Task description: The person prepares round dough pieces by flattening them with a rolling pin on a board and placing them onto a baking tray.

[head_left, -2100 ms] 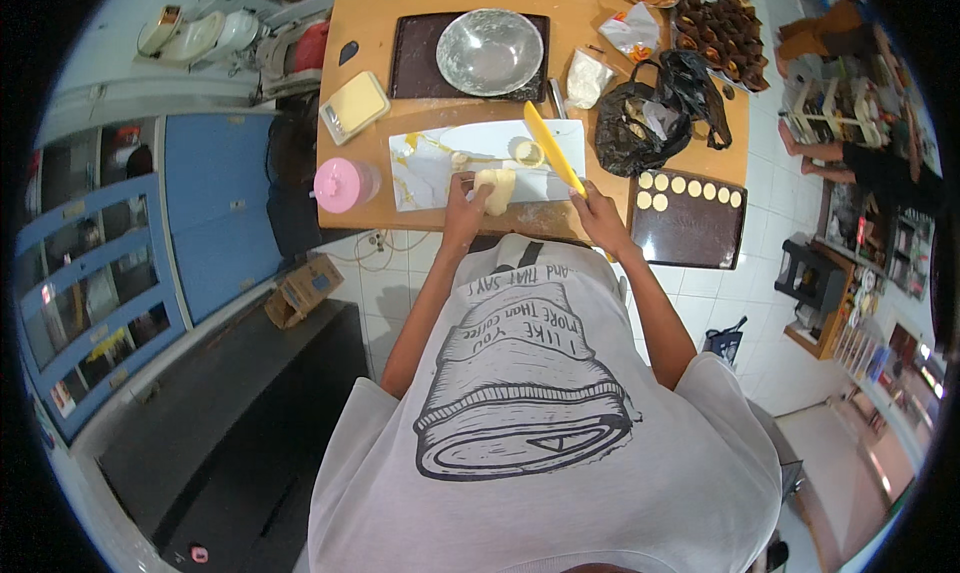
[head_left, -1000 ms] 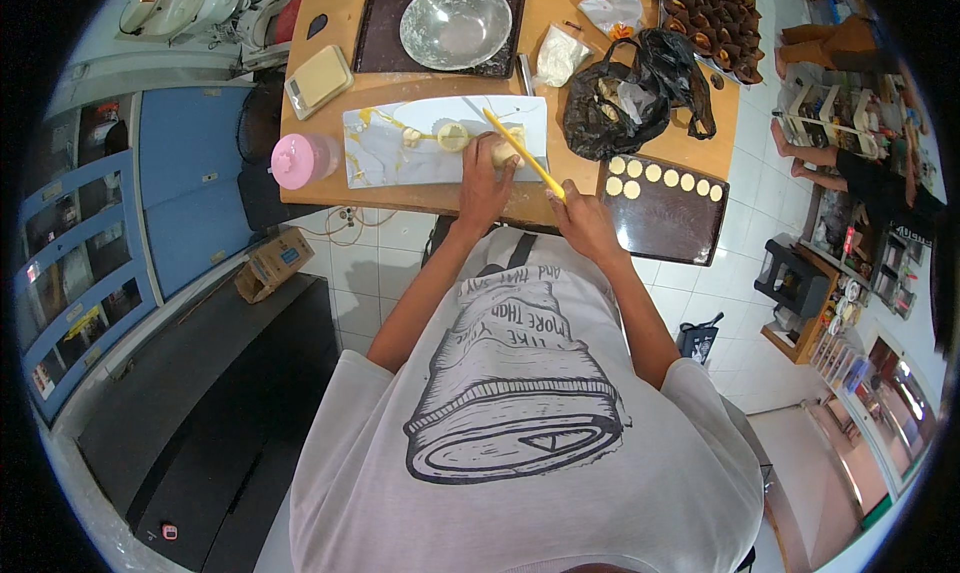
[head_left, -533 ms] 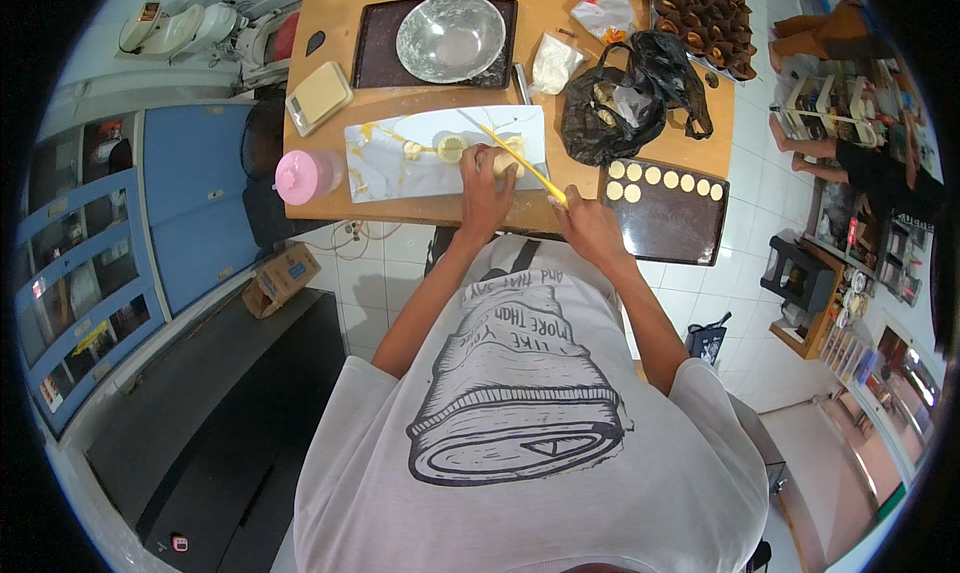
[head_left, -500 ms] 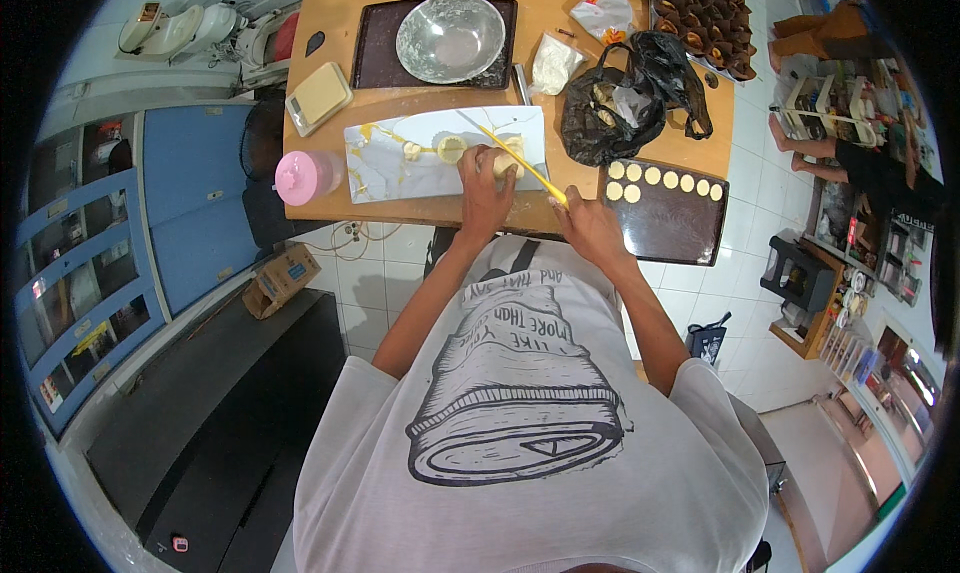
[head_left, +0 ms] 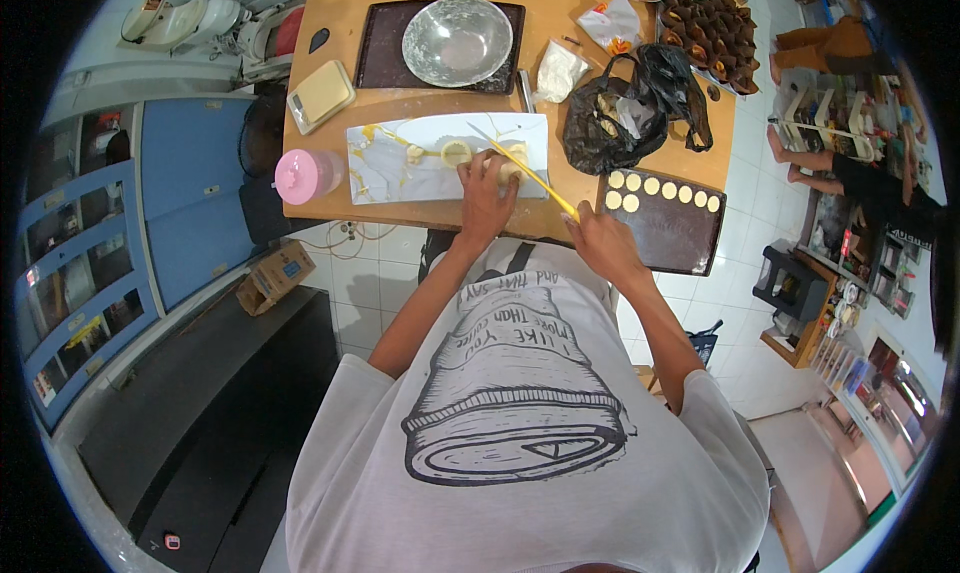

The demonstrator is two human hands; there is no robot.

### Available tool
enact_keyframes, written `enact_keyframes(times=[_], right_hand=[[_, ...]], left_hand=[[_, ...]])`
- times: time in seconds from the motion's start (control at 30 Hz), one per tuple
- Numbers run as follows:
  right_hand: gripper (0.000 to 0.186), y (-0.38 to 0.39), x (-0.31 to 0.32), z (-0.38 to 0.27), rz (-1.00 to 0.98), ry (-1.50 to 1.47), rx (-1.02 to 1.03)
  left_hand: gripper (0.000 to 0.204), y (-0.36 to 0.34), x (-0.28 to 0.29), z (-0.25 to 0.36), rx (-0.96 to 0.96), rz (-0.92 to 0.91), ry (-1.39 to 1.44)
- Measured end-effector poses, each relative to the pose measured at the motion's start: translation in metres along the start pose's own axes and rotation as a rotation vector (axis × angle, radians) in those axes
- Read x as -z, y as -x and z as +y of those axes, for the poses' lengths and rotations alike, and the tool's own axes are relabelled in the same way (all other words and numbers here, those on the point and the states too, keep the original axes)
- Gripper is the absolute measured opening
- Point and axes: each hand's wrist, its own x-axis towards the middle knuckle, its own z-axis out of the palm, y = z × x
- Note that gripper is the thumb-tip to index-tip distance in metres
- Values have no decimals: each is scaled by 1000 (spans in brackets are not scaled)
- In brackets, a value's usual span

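Observation:
My right hand (head_left: 606, 241) is closed round the near end of a long, thin yellow knife (head_left: 540, 186), whose pale tip points away to the left. The knife lies across a piece of pale dough (head_left: 511, 170) on a white marbled board (head_left: 385, 178). My left hand (head_left: 486, 195) grips that dough from the near side, its fingers curled over it and partly hiding it. On the board, just left of my fingers, sits a round cutter-like ring (head_left: 456, 154). A small dough scrap (head_left: 414, 154) lies further left.
A dark tray (head_left: 668, 238) with several dough discs sits at the right. Behind the board stand a floury metal bowl (head_left: 457, 41) on another tray, a flour bag (head_left: 560, 71) and a black plastic bag (head_left: 610, 123). A pink-lidded jar (head_left: 303, 178) and kitchen scale (head_left: 321, 96) flank the left.
My right hand and the knife's near end have shifted slightly right and nearer me. My left hand stays at the dough. The whole view has shifted a little.

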Motion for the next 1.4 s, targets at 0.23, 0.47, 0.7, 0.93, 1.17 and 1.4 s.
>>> enact_keyframes(times=[0.23, 0.47, 0.7, 0.93, 1.17, 1.4], right_hand=[[41, -3, 4, -7, -62, -8, -38], [43, -21, -8, -7, -45, -32, -19], [44, -33, -5, -6, -53, -111, 9], [44, -46, -13, -9, -64, -101, 5], [38, -54, -8, -17, -72, -84, 14], [39, -59, -25, -5, -60, -176, -11]], left_hand=[[34, -4, 5, -1, -68, -5, 33], [35, -5, 6, 1, 15, -60, 62], [38, -6, 5, -2, -43, -40, 15], [35, -8, 7, -1, -71, -51, 22], [35, -6, 6, -3, -104, -59, -16], [36, -4, 2, -11, -104, -54, -18]])
